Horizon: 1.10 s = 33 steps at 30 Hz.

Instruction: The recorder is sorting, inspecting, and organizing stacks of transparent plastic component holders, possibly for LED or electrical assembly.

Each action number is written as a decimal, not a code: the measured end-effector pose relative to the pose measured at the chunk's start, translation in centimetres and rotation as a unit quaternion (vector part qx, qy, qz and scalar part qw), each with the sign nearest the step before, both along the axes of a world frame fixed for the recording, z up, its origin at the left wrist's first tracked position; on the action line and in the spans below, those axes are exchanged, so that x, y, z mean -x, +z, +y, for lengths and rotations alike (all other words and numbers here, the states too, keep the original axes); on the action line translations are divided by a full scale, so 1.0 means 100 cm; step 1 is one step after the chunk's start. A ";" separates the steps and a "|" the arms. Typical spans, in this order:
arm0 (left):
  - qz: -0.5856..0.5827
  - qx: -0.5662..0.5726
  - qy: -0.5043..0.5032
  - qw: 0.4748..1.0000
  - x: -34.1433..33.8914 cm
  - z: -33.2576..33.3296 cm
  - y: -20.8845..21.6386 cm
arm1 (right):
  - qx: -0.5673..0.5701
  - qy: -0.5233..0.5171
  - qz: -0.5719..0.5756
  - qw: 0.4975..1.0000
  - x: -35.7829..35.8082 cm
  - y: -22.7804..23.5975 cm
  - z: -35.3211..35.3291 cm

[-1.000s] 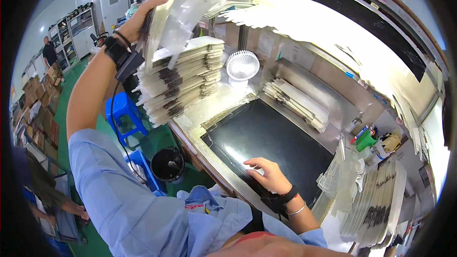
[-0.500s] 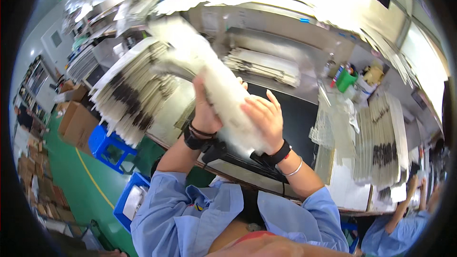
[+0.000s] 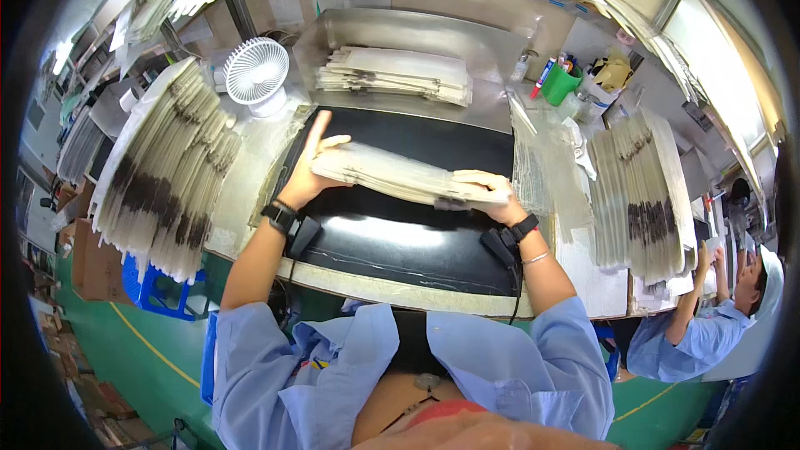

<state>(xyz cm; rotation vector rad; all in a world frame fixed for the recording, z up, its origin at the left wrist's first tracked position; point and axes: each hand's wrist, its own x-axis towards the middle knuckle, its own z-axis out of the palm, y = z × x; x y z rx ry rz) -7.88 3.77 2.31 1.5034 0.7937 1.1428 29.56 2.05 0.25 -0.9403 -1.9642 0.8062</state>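
2 bare hands hold a long, flat bundle of translucent whitish sheets [image 3: 392, 171] over a smooth black rectangular mat [image 3: 400, 237]; whether the bundle touches the mat, I cannot tell. The left hand [image 3: 305, 173] supports the left end, with a finger pointing up, free of the sheets. The right hand [image 3: 498, 204] grips the right end, fingers closed over its upper side; the thumb is hard to make out. The bundle slopes down slightly toward the right. Holding it well probably means even, light pressure from either end and a level line, since thin layers may slide or buckle under a hard squeeze. A large dark-smudged stack of similar sheets [image 3: 162, 183] stands at the left.
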 end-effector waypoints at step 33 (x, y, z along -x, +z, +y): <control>-0.055 -0.011 0.046 0.997 -0.023 0.020 -0.010 | 0.155 -0.117 0.168 0.966 -0.008 0.001 -0.002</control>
